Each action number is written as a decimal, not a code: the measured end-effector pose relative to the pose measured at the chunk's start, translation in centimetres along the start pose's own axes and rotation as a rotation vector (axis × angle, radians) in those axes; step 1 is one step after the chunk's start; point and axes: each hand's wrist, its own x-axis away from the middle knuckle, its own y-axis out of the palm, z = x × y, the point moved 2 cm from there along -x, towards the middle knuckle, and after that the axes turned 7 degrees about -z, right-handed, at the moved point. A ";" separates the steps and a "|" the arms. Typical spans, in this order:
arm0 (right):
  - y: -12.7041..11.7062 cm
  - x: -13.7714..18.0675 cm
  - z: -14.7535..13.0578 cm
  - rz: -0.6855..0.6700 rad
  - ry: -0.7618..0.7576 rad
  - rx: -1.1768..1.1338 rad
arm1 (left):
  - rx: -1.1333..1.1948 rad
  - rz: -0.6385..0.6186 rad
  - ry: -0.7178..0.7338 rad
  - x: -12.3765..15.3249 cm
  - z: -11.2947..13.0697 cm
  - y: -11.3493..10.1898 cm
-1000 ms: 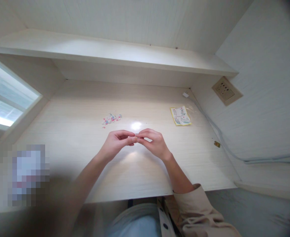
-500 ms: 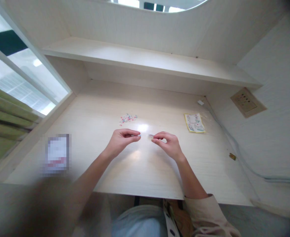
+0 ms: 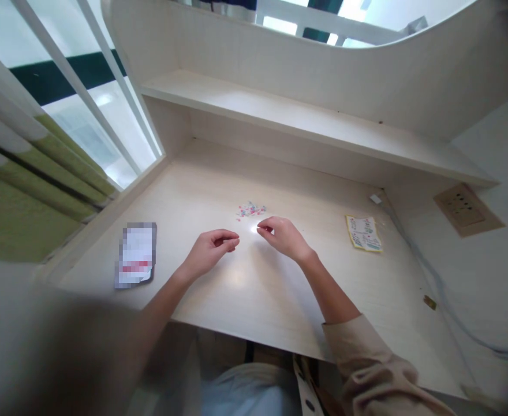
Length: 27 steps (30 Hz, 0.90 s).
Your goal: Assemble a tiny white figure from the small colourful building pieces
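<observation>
Tiny bits: While both hands are hovering close by, a loose little pile of pink, blue and white pieces (image 3: 251, 209) is sitting mid-desk, just beyond the fingertips, one pinkish speck lying slightly apart.
Right hand: the right hand (image 3: 283, 238) is hanging nearest the pile, thumb and index tips coming together or nearly so; honestly can't tell if they're clamping anything.
Left hand: the left hand (image 3: 209, 252) is holding a similar pinch, a bit closer to the person and well clear of the pile; can't tell what, if anything, is sitting in there either.
Desk: all this is happening over a pale wood-look desk (image 3: 185, 185), its surface catching some glare.
Off to the right: a yellow-edged printed sheet (image 3: 364, 234) is lying flat, with a grey cable (image 3: 425, 268) running past it.
Off to the left: a pixelated, dark-edged slab (image 3: 136, 254) is lying near a green-and-white curtain (image 3: 33, 190).
</observation>
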 end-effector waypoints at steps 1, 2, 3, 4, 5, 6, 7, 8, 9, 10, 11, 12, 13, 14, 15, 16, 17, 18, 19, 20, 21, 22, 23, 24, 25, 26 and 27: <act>0.4 -1.1 -0.2 -0.011 0.012 0.045 | -0.016 0.004 0.008 0.1 0.0 -0.3; 0.8 -2.2 -0.4 -0.027 0.022 0.084 | -0.030 0.008 0.013 0.3 0.0 -0.5; 1.2 -3.2 -0.6 -0.043 0.039 0.119 | -0.041 0.012 0.016 0.4 0.0 -0.7; 1.7 -4.2 -0.7 -0.060 0.063 0.149 | -0.049 0.016 0.017 0.5 0.0 -0.8; 2.1 -5.2 -0.8 -0.074 0.083 0.173 | -0.055 0.024 0.016 0.6 -0.1 -1.0; 2.5 -6.1 -0.9 -0.095 0.093 0.187 | -0.059 0.035 0.015 0.7 -0.1 -1.1; 2.9 -6.8 -1.0 -0.111 0.112 0.197 | -0.062 0.048 0.013 0.8 -0.1 -1.3; 3.2 -7.5 -1.0 -0.121 0.132 0.201 | -0.064 0.059 0.009 0.9 -0.1 -1.4; 3.4 -8.2 -1.0 -0.127 0.149 0.200 | -0.066 0.068 0.004 0.9 -0.2 -1.6; 3.6 -8.7 -1.0 -0.136 0.165 0.201 | -0.068 0.073 -0.004 0.9 -0.2 -1.7; 3.8 -9.1 -1.0 -0.145 0.176 0.205 | -0.070 0.073 -0.014 0.9 -0.3 -1.9; 3.9 -9.4 -0.9 -0.158 0.183 0.212 | -0.073 0.073 -0.024 0.9 -0.4 -2.0; 4.0 -9.7 -0.9 -0.171 0.190 0.222 | -0.075 0.073 -0.033 0.9 -0.4 -2.0; 4.0 -9.9 -0.8 -0.184 0.195 0.233 | -0.077 0.073 -0.041 0.8 -0.5 -2.1; 4.1 -10.1 -0.8 -0.193 0.199 0.243 | -0.079 0.072 -0.046 0.7 -0.5 -2.1; 4.1 -10.2 -0.7 -0.199 0.203 0.253 | -0.080 0.072 -0.050 0.6 -0.6 -2.2; 4.2 -10.3 -0.7 -0.203 0.202 0.263 | -0.081 0.072 -0.050 0.5 -0.6 -2.2; 4.2 -10.4 -0.7 -0.204 0.198 0.274 | -0.082 0.072 -0.048 0.4 -0.6 -2.1; 4.2 -10.4 -0.7 -0.200 0.189 0.286 | -0.086 0.071 -0.045 0.3 -0.6 -2.1; 4.1 -10.4 -0.7 -0.191 0.181 0.296 | -0.090 0.071 -0.041 0.2 -0.6 -2.0; 4.1 -10.3 -0.8 -0.179 0.176 0.300 | -0.094 0.069 -0.037 0.1 -0.5 -1.9; 4.0 -10.1 -0.8 -0.164 0.176 0.293 | -0.097 0.067 -0.032 0.0 -0.4 -1.8; 3.9 -9.9 -0.8 -0.147 0.180 0.273 | -0.100 0.064 -0.030 -0.1 -0.3 -1.7; 3.7 -9.5 -0.8 -0.129 0.185 0.242 | -0.103 0.060 -0.029 -0.2 -0.2 -1.5; 3.4 -9.2 -0.9 -0.109 0.185 0.202 | -0.105 0.059 -0.029 -0.3 -0.1 -1.4; 3.1 -8.7 -0.9 -0.086 0.177 0.159 | -0.107 0.058 -0.029 -0.4 0.0 -1.1; 2.7 -8.2 -1.0 -0.052 0.157 0.117 | -0.108 0.057 -0.029 -0.6 0.2 -0.9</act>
